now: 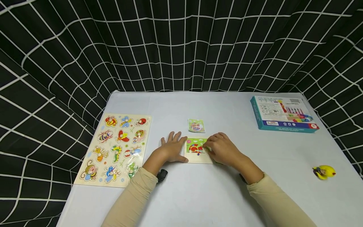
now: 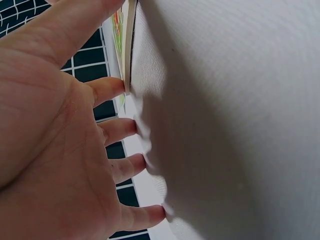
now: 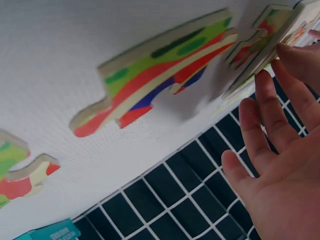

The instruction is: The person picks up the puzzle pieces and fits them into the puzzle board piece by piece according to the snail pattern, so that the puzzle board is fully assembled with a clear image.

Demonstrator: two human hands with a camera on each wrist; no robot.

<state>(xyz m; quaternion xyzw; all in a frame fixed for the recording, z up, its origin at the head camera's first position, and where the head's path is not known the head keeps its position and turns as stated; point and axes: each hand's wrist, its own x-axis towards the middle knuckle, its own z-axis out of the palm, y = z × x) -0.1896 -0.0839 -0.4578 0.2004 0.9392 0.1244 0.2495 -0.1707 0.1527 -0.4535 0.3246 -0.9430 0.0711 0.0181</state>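
Note:
In the head view, a small wooden jigsaw board [image 1: 195, 159] with a red and green picture lies between the hands. The left hand [image 1: 170, 150] rests with fingers spread, index fingertip and thumb at the board's left side. Over the board's right side, the right hand [image 1: 224, 149] has its fingers curled and pinches a puzzle piece, mostly hidden by the fingers. The right wrist view shows a curved puzzle piece [image 3: 170, 72] in green, red and blue loose on the table, and another puzzle piece [image 3: 20, 180] at its left edge.
Beyond the board lies a small picture card [image 1: 196, 125]. A large insect peg puzzle [image 1: 112, 148] is on the left. At the back right is a teal-edged box [image 1: 285, 114], and a yellow toy figure [image 1: 324, 172] lies at the right. Black grid cloth [image 1: 181, 47] hangs behind the table.

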